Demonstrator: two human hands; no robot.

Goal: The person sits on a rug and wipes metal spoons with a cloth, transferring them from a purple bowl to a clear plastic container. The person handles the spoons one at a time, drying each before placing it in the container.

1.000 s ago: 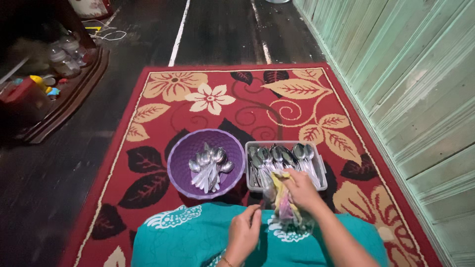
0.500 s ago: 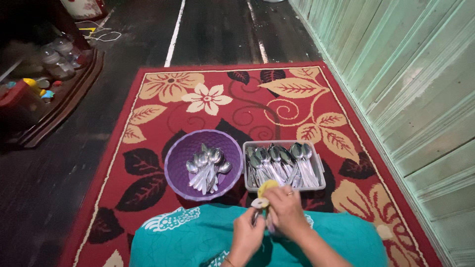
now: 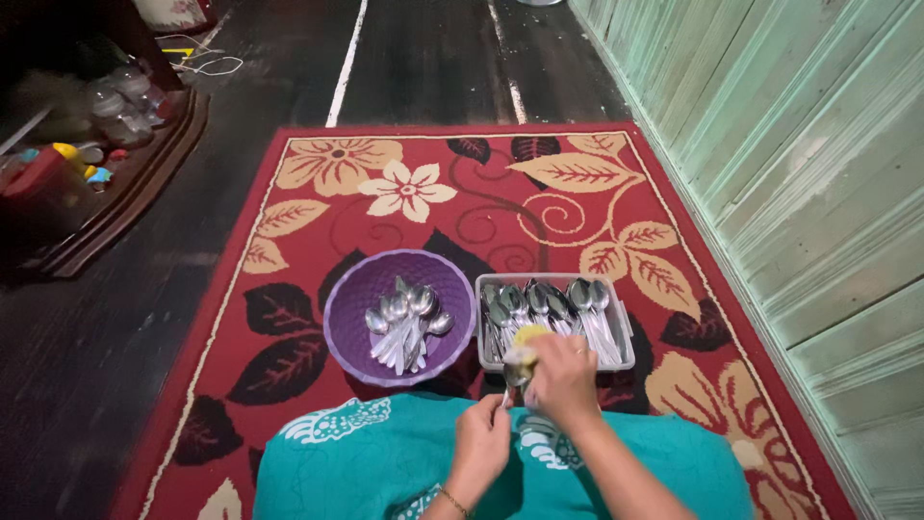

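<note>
Gripping a spoon (image 3: 507, 385) by its handle, the left hand (image 3: 481, 445) holds it upright over the lap while the right hand (image 3: 561, 378) presses a yellow cloth (image 3: 527, 339) around its bowl, just near of the clear tray (image 3: 626, 332) of spoons, right of the purple bowl (image 3: 351, 299).

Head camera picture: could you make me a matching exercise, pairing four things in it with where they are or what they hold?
Things:
1. purple bowl
2. clear tray
3. right hand
4. left hand

Descriptions:
A. presses a yellow cloth on a spoon's bowl
B. grips the spoon low, by its handle
C. round, left, loose spoons inside
D. rectangular, right, packed with spoons

Pairs: 1-C, 2-D, 3-A, 4-B
</note>
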